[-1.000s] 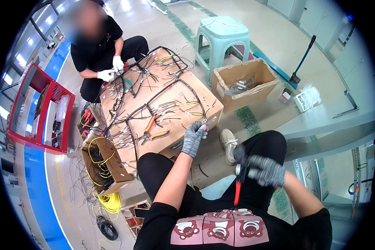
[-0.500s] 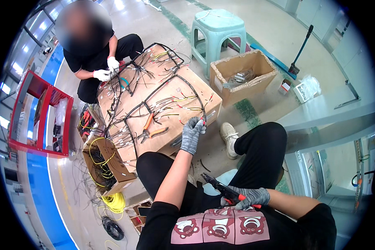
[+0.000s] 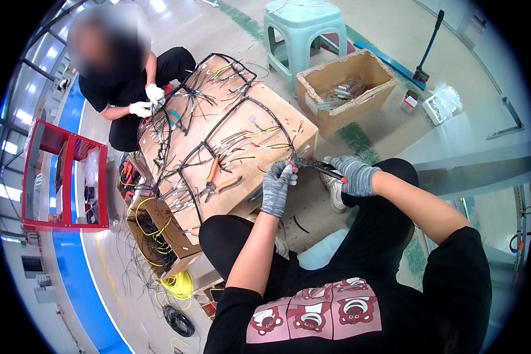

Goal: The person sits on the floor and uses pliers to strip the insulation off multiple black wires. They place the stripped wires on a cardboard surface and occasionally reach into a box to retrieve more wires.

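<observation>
From where I stand, the seated person's left hand (image 3: 277, 187), in a grey glove, pinches the red-sleeved wire end (image 3: 292, 167) at the near right corner of the wooden counter (image 3: 277, 103). The right hand (image 3: 354, 175), gloved too, grips the black pliers (image 3: 312, 164), with a red handle tip poking out below the fingers. The nose of the tool reaches the wire end beside the left hand, but it is too small to tell whether its jaws bite on anything. Part of the handles is hidden in the right palm.

On the counter lies a black wire bundle (image 3: 225, 121) with many loose ends, so tangled on the left that single strands are hard to follow. Orange-handled pliers (image 3: 213, 171) lie spread near its middle. At the far left, the white-gloved hands (image 3: 141, 109) of a co-worker meet over wires; what they hold is unclear.

Beyond the counter, a cardboard box (image 3: 354, 115) holds small pieces I can't identify, and a pale green stool (image 3: 304, 19) is cut off at the top.
</observation>
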A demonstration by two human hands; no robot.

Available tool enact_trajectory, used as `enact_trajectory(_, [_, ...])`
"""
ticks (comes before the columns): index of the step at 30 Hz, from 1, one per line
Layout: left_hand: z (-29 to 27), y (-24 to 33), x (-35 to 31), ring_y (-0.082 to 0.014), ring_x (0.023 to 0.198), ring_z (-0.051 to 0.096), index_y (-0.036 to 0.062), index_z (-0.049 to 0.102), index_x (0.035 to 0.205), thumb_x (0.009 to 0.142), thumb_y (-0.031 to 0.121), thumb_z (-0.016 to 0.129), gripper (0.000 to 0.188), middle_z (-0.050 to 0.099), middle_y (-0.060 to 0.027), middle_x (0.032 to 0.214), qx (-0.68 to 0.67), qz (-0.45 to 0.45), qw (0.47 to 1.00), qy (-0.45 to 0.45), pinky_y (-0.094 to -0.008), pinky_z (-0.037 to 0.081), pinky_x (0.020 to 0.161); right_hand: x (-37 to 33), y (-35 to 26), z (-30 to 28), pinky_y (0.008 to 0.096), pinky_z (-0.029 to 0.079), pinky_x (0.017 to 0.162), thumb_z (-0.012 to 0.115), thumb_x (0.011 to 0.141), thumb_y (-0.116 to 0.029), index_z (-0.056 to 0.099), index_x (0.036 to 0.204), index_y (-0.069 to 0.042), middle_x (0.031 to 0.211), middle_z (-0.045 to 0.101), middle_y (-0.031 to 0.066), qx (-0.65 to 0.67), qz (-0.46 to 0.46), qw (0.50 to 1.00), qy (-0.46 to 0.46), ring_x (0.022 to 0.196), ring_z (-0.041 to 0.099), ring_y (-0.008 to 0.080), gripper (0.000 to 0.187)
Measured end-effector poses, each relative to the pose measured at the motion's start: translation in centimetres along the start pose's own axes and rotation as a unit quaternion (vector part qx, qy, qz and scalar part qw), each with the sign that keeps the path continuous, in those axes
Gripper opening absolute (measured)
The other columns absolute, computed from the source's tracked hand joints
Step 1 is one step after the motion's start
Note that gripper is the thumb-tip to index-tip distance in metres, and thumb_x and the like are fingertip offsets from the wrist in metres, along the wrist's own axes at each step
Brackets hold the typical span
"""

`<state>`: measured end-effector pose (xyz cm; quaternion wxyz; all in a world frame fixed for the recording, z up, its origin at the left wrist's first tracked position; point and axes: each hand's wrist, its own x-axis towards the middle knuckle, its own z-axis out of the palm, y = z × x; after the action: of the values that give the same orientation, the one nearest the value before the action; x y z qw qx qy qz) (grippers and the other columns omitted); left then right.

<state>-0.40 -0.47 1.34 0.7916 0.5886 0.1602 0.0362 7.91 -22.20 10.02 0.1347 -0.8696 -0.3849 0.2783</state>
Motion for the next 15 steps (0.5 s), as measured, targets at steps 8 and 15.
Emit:
enact_trajectory(8, [-0.3,0.0,-0.1,-0.0076,0.062,0.053,0.0015,0.055,0.096,0.087,0.006,0.051,0.011,0.058,-0.003,0.079,0.0,0.002,1.0,0.004,-0.0196,0.045,0.055,2.0,0.0,-0.5,0.0388,0.038,0.09,0.061,0.069,-0.017,0.028,0.131,0.001,0.11,0.047,0.0222,-0.134,-0.051,0.99,0.013,0.102,0.047,0.0348,0.073])
enact_trajectory(15, [-0.3,0.1,0.0,-0.0072,0.061,0.052,0.0017,0.055,0.094,0.086,0.006,0.05,0.01,0.059,-0.0036,0.078,0.027,0.008,1.0,0.01,-0.0195,0.045,0.055,2.4,-0.2,-1.1,0.0392,0.038,0.09,0.06,0.07,-0.017,0.029,0.13,0.003,0.111,0.047,0.0219,-0.161,-0.075,0.984,0.021,0.102,0.047,0.0346,0.071])
